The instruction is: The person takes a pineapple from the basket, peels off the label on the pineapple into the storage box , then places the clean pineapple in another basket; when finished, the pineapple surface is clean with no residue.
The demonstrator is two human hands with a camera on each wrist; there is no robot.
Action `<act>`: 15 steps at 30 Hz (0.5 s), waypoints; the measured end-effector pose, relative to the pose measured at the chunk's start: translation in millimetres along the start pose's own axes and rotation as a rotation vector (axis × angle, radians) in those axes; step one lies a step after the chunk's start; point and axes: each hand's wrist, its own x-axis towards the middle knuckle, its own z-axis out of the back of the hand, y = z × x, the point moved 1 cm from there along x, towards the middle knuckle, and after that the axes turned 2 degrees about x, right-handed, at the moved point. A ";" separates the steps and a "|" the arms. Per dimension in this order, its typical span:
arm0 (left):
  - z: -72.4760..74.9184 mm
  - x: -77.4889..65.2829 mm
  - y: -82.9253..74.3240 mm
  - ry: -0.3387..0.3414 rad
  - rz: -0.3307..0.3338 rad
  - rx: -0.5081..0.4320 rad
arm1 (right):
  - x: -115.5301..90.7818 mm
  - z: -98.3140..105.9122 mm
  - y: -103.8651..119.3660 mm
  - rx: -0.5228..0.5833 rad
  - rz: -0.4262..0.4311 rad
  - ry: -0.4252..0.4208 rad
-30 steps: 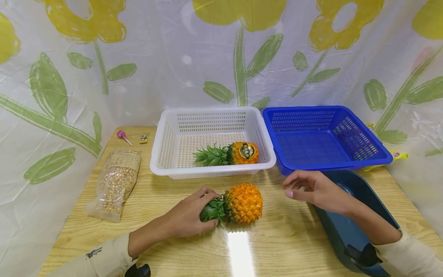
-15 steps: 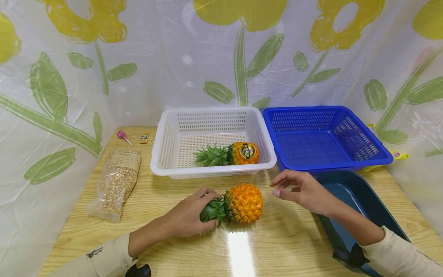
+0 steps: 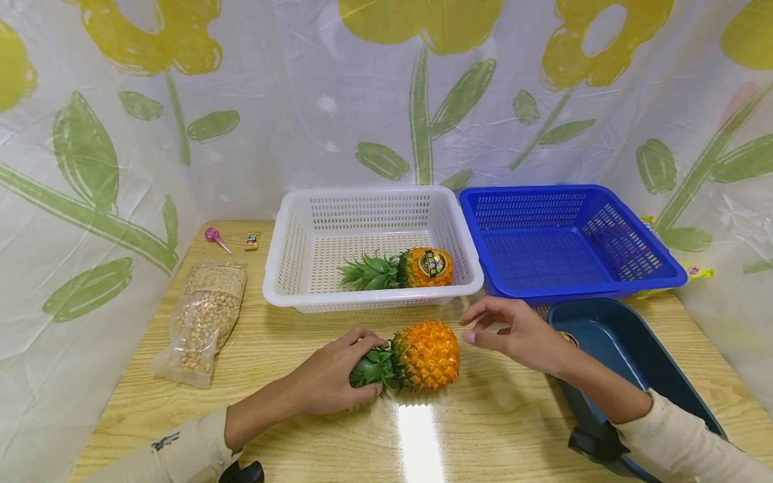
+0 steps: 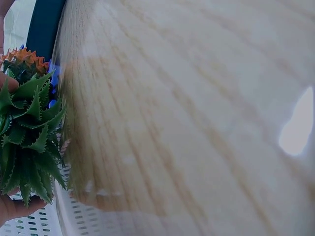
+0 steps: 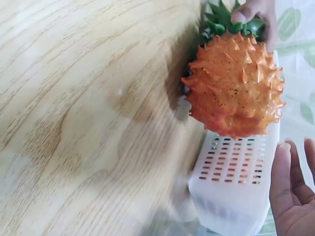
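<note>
On the wooden table lies a small orange pineapple, its leafy crown toward the left. My left hand grips that crown, with fingers on the far side and thumb on the near side. Just right of the fruit, my right hand hovers with loosely bent fingers and holds nothing. In the right wrist view a gap separates its fingers from the spiny pineapple. A second pineapple with a round black-and-gold label lies on its side in the white basket, behind the hands.
A blue basket stands against the white one. The dark teal tub sits under my right forearm, near a partly hidden gold-and-black label. At left lie a bag of kernels, a lollipop and a small candy packet.
My right hand has moved left toward the pineapple, and more of the teal tub and a round label now show. The left hand and the pineapple have stayed in place.
</note>
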 end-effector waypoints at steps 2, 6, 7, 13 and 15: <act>0.1 0.3 -0.1 -0.001 0.000 0.001 | 1.6 -1.7 0.2 0.012 -0.004 -0.002; 0.2 0.5 -0.1 -0.001 -0.002 0.005 | 4.9 -5.5 -0.4 0.029 -0.014 -0.005; 0.2 0.5 0.0 -0.001 -0.003 0.005 | 5.7 -6.6 -0.4 0.034 -0.015 -0.008; 0.1 0.4 0.5 -0.002 -0.004 0.003 | 11.0 -14.6 0.5 0.044 -0.013 -0.018; -0.2 0.4 0.8 -0.004 -0.005 0.004 | 12.6 -18.1 1.1 0.043 -0.004 -0.015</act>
